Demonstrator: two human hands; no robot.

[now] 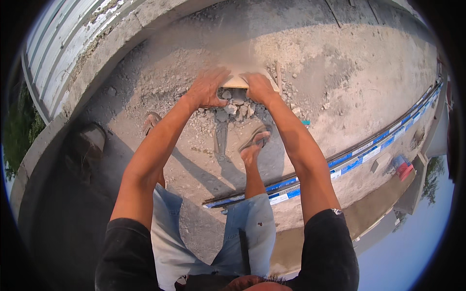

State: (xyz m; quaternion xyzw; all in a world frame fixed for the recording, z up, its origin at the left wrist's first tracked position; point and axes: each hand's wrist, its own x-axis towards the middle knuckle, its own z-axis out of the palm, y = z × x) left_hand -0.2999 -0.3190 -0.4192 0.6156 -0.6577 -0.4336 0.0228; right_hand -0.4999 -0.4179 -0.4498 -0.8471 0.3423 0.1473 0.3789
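Both arms reach forward over a heap of broken grey rubble (pixel 242 110). A pale, flat board (pixel 238 81) is tilted above the heap, between my hands. My left hand (pixel 208 88) grips its left edge, fingers along the top and the thumb spread below. At the right edge, my right hand (pixel 259 87) is closed round the board with its fingers bent over the top. Dust blurs the board's far edge. Under it a dark gap shows above the stones. A narrow, dusty grey shape (pixel 220 138) lies on the near side of the rubble; its kind I cannot make out.
My sandalled feet stand on either side nearby. Long bars in blue and white wrapping (pixel 340 167) cross the ground at the right. A red and blue bucket (pixel 403 169) stands beyond them. A curved concrete kerb (pixel 102 68) and a dusty bucket-like container (pixel 92 138) are at the left.
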